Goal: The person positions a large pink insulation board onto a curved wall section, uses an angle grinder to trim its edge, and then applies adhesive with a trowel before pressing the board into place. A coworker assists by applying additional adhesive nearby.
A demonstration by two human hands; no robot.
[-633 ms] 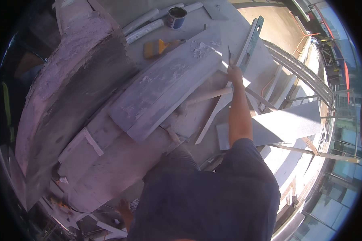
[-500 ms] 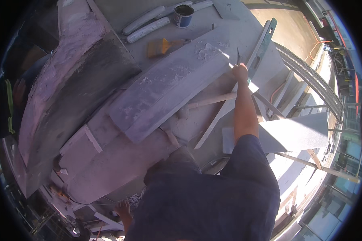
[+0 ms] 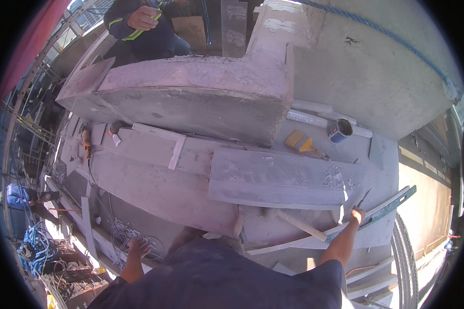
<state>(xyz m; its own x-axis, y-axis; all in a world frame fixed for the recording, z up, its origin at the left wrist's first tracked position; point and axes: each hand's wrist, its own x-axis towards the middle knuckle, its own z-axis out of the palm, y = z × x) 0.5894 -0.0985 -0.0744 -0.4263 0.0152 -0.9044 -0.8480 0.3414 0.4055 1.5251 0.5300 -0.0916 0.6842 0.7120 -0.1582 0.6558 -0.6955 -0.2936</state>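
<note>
My right hand point(image 3: 358, 214) is closed round a hand tool with a thin, dark, pointed blade point(image 3: 365, 196); its exact kind is too small to tell. It is just off the right end of a long grey board point(image 3: 273, 177) with lumps of plaster on it. Beside that hand lies a green spirit level point(image 3: 394, 207), along a pale straight strip of wood. My left hand point(image 3: 138, 247) hangs low on the left, fingers apart and holding nothing, above a tangle of pale cord point(image 3: 129, 232).
Behind the board stand a plastered low wall point(image 3: 191, 110), a wide yellow brush point(image 3: 300, 142) and an open paint tin point(image 3: 339, 131). A long-handled hammer point(image 3: 299, 222) lies in front. An orange power tool point(image 3: 86, 141) rests at left. Another person's hand point(image 3: 143, 19) shows beyond the wall.
My view has swung round, bringing the wall and the left side into sight. The right hand still grips the bladed tool near the board's end. My left hand shows more fully, raised, with fingers spread.
</note>
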